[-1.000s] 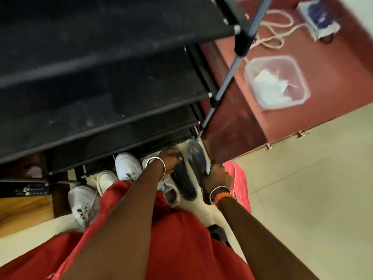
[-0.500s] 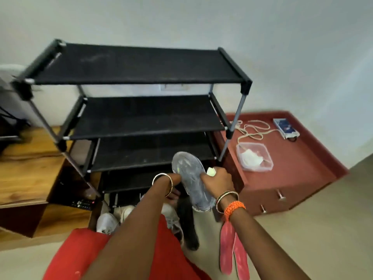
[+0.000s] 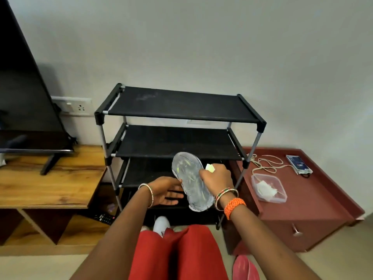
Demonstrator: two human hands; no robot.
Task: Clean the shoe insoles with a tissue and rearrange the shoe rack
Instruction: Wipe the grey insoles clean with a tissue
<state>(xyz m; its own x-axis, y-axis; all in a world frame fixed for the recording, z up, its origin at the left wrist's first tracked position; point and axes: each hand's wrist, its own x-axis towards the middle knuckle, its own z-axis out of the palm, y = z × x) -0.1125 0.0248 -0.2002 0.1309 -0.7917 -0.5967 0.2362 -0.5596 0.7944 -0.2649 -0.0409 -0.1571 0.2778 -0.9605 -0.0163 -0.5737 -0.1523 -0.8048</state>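
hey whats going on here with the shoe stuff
A person is cleaning a grey insole in front of a black shoe rack whose visible shelves hold nothing. The right hand grips the insole's edge and pinches a small tissue. The left hand is open beside the insole, thumb touching its other edge. A clear tub of tissues sits on the red cabinet, and a white shoe waits on the floor.

A television [image 3: 24, 93] stands on the wooden bench [image 3: 50, 184] at left; a phone [image 3: 299, 164] and cord [image 3: 266, 164] lie on the maroon cabinet [image 3: 314, 201] at right.
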